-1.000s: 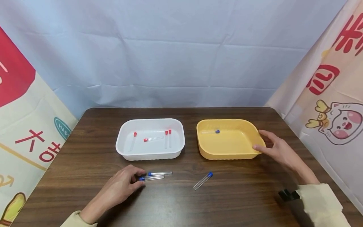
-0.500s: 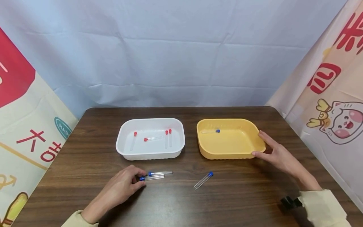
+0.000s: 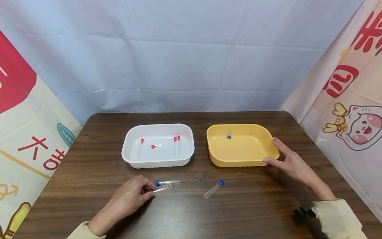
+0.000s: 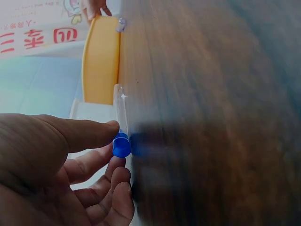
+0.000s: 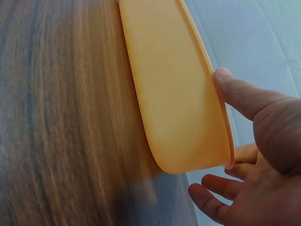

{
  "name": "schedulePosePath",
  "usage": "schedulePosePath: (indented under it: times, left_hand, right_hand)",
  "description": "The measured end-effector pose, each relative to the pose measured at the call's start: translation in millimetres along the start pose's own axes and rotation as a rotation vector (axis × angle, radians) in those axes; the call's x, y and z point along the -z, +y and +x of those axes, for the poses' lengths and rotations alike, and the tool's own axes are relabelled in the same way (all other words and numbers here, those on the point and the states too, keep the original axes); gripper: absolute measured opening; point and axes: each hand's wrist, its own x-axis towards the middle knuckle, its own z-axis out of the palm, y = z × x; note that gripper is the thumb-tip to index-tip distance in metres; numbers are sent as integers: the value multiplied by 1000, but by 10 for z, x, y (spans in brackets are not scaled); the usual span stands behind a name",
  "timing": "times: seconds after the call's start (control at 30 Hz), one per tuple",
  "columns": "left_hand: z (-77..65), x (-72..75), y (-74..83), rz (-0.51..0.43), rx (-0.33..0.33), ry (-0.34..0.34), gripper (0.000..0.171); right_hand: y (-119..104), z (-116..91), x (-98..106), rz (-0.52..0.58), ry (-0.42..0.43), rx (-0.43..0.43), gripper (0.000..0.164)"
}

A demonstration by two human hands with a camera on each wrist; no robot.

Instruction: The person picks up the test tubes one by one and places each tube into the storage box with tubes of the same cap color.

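Observation:
My left hand (image 3: 130,193) pinches a clear test tube (image 3: 164,189) at its blue cap (image 4: 121,146), thumb and fingertips around the cap. In the head view the fingers hide that cap, and the tube points right, low over the table. Just beyond it lies another blue-capped test tube (image 3: 169,182). A third blue-capped tube (image 3: 213,190) rests slantwise to the right. My right hand (image 3: 293,164) holds the right end of the yellow basket (image 5: 176,94), thumb at the rim near the front corner, fingers around the end. One blue-capped tube (image 3: 221,137) lies inside it.
A white basket (image 3: 158,164) with several red-capped test tubes (image 3: 161,145) stands left of the yellow one. Both baskets are toward the back of the brown wooden table (image 3: 238,205). A pale cloth (image 3: 185,66) hangs behind, with printed cloths at both sides.
My left fingers have closed over the nearer tube's blue cap, and the tube has tilted slightly. My right thumb has slid a little along the basket rim; the basket stays in place.

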Motion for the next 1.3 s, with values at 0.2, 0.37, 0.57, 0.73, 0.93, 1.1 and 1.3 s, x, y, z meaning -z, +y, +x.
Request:
schedulePosePath:
  times: [0.2,0.37,0.57,0.73,0.93,1.1,1.3]
  left_hand:
    - [-10,-21,55,-2,39,-21,16]
    - [-30,-39,101,18,42,-17,17]
    - [-34,-84,146,22,-17,-20,16]
    - [-27,-131,203,40,-57,-19,17]
    - [-8,-187,288,53,-81,-40,17]
    - [17,-228,346,64,-99,-47,17]
    - [22,-266,410,66,-110,-55,18]
  right_hand:
    - [-16,-9,3,-2,-2,-22,96]
    - [-29,-13,3,12,-1,-32,99]
    - [-37,-2,0,23,0,-41,101]
    - [-43,13,-1,32,5,-48,102]
    - [-56,29,6,35,4,-53,103]
    - [-63,22,19,49,-8,-65,104]
    - [-53,8,17,62,-17,-81,105]
